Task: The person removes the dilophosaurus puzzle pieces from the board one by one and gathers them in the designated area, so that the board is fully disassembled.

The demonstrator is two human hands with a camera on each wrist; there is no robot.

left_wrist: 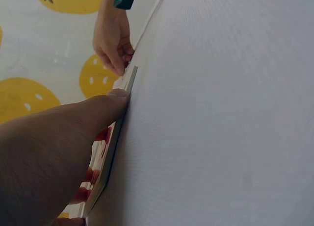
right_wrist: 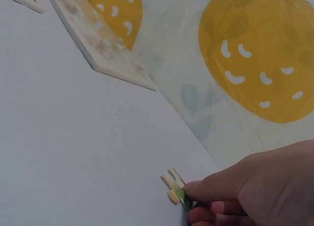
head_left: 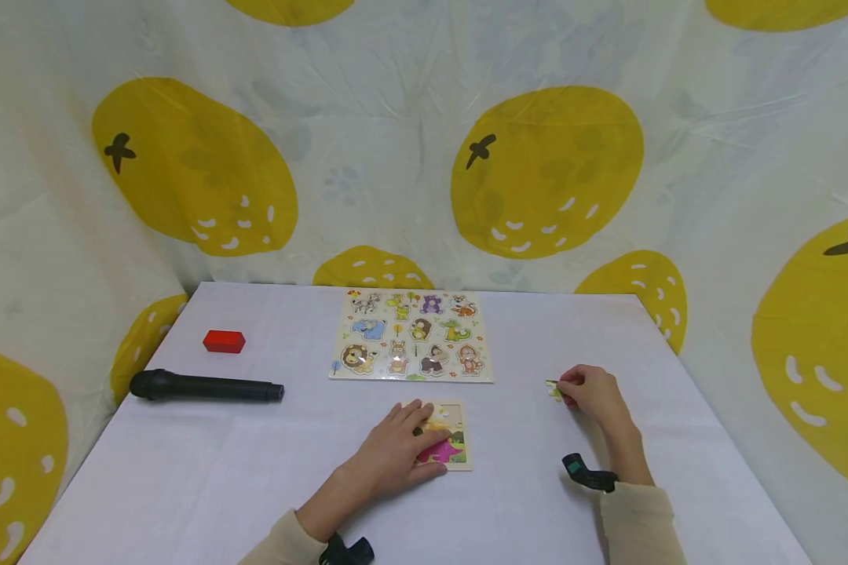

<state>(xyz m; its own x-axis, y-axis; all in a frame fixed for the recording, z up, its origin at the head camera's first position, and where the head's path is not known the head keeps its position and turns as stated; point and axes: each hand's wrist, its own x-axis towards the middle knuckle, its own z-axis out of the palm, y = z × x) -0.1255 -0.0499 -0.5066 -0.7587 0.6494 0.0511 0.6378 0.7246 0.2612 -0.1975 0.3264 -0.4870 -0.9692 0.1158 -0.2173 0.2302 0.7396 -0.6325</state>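
Note:
My left hand (head_left: pixel 398 451) rests on a small wooden jigsaw puzzle (head_left: pixel 467 451) that shows a pink dinosaur. Its fingers are spread over the board's left part and hide it, while the thumb (left_wrist: pixel 110 106) touches the near edge. Off to the right, my right hand (head_left: pixel 597 396) pinches a small jigsaw piece (head_left: pixel 553 389) between thumb and fingertips, close to the tabletop. In the right wrist view this piece (right_wrist: pixel 172 184) has a knob and green and pale print; the fingers cover part of it.
Behind the small puzzle lies a larger animal puzzle board (head_left: pixel 413 345). A black microphone (head_left: pixel 208 387) and a red block (head_left: pixel 224 341) lie on the left of the white table (head_left: pixel 311 486). A cloth (head_left: pixel 381 118) with yellow fruit print hangs behind.

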